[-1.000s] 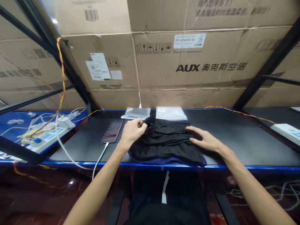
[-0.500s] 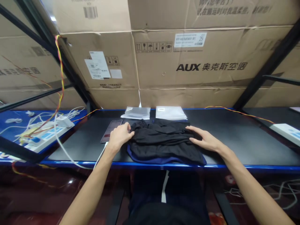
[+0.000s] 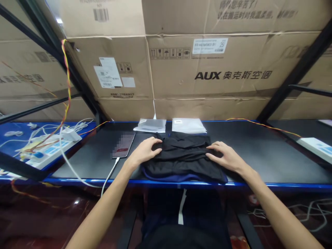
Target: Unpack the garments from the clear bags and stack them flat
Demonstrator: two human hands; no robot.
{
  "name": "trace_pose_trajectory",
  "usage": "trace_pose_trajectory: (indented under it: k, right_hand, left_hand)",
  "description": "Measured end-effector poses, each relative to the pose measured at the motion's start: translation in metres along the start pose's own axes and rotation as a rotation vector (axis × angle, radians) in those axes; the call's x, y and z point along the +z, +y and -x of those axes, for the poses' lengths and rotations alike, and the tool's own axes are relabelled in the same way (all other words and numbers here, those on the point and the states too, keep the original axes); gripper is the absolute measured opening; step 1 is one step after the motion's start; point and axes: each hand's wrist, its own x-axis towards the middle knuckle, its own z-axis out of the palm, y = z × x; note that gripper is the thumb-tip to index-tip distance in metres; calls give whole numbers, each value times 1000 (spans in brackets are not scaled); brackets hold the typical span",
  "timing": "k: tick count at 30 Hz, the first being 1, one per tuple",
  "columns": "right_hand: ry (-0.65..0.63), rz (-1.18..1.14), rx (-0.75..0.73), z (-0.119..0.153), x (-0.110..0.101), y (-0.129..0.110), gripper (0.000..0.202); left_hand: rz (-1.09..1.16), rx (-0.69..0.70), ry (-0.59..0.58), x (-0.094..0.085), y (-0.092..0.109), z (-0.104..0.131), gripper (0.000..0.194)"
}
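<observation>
A black garment (image 3: 181, 157) lies folded on the dark shelf top (image 3: 259, 155), near its front edge. A blue layer (image 3: 168, 177) shows under its front side. My left hand (image 3: 143, 152) is on the garment's left edge, fingers curled over the fold. At the garment's right edge, my right hand (image 3: 226, 158) has its fingers bent and pinches the cloth. Both forearms reach in from below.
A phone (image 3: 123, 145) on a white cable (image 3: 110, 174) lies just left of my left hand. Two clear plastic bags (image 3: 150, 125) (image 3: 188, 125) lie behind the garment. Power strips sit far left (image 3: 49, 150) and far right (image 3: 315, 145). Cardboard boxes (image 3: 207, 69) wall the back.
My left hand laid the garment's left flap down, slid left, then came back onto the left edge. My right hand went from flat to fingers curled on the cloth. The garment is more compact.
</observation>
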Motion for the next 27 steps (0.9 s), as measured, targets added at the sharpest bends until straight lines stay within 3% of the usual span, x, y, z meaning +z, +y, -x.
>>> trace_pose_trajectory:
  k: [3, 10, 15, 20, 24, 27]
  right_hand:
    - [-13, -12, 3, -1, 2, 0, 24]
    - [130, -161, 0, 12, -10, -8, 4]
    - [173, -224, -18, 32, -19, -18, 8]
    - [31, -220, -78, 43, -18, -27, 14]
    - [-147, -258, -97, 45, -18, -32, 24]
    - [-214, -302, -79, 42, -20, -30, 28]
  left_hand:
    - [6, -18, 24, 1, -1, -2, 34]
    - [264, 60, 106, -16, 12, 2, 12]
    - [413, 104, -41, -28, 22, 15, 8]
    - [357, 205, -205, -28, 22, 30, 22]
    - [258, 186, -347, -28, 22, 40, 35]
    - [260, 150, -375, -30, 22, 39, 33]
